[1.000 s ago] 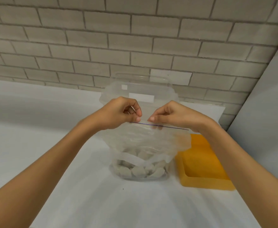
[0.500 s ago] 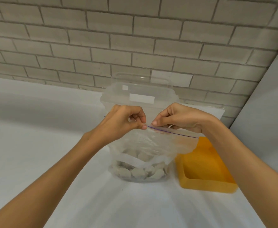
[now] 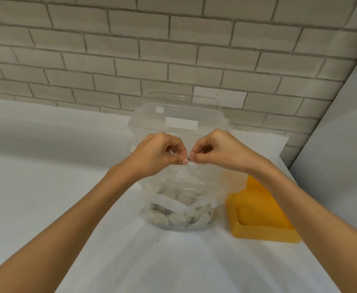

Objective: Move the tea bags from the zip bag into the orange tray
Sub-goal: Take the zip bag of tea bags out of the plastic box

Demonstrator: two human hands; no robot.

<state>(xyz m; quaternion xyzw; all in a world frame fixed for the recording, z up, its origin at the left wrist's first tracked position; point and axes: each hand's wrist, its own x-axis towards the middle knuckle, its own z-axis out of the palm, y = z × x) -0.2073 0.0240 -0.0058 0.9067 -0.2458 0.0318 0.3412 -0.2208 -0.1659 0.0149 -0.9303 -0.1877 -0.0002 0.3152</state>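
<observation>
- Left hand (image 3: 158,157) and right hand (image 3: 217,153) meet at the middle of the top edge of the zip bag (image 3: 186,182). Each pinches the seal strip between thumb and forefinger, with the other fingers curled in.
- The pinch points are almost touching. I cannot tell whether the seal has started to part.
- The zip bag stands on the white table (image 3: 67,187), in front of a clear lidded container (image 3: 177,115). The orange tray (image 3: 264,233) sits just beside it on the right.
- Tea bags (image 3: 177,218) are heaped in the bottom of the zip bag. None are in the tray (task barely begun, by my reading).
- Bag orientation: long axis upright, mouth facing up, seal line running left to right. The tea bags lie jumbled, with no shared direction.
- Tray orientation: open side up, long axis running away from the person and angled slightly left.
- Risk: the load looks light, so a hard pull apart could lift or tip the bag and spill tea bags onto the table.
- Risk: the thin film may tear below the strip if the pull is uneven.
- Risk: the fingers may slip off the narrow strip.
</observation>
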